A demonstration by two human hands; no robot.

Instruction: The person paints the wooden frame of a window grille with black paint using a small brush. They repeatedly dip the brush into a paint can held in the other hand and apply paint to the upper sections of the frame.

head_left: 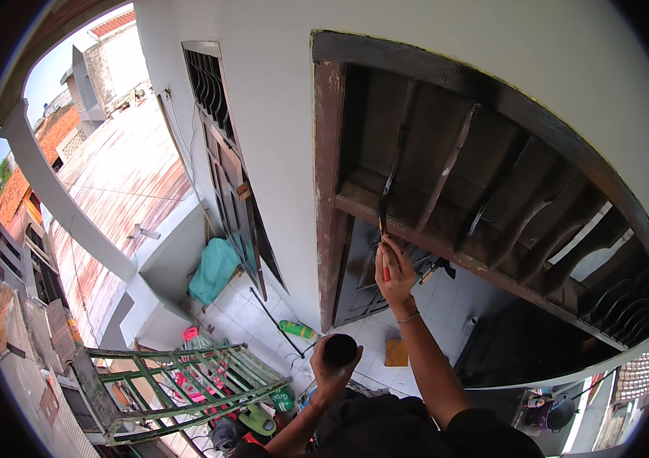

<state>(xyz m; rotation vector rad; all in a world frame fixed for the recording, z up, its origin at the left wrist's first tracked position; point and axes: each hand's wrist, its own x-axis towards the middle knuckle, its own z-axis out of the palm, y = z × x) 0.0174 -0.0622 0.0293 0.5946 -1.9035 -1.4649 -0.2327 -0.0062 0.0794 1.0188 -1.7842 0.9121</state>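
My right hand (397, 278) is raised and closed on the red handle of a thin paintbrush (385, 267). The dark bristles meet the foot of a vertical slat (400, 145), close to the brown wooden crossbar (447, 238) above the doorway. My left hand (324, 378) is lower, in front of my body, wrapped round a round container (340, 350) whose top looks black; its contents cannot be made out. Several slats fill the wooden frame (328, 164). Some wood is glossy black, while other parts are dull brown with pale scraped patches.
A green-painted ladder (179, 382) leans at the lower left. Below on the tiled floor (275, 313) are a teal cloth bundle (214, 271), a green bottle (297, 329) and a dark thin pole (277, 323). A shuttered window (227, 168) stands ajar to the left; a low white wall (175, 244) lies beyond.
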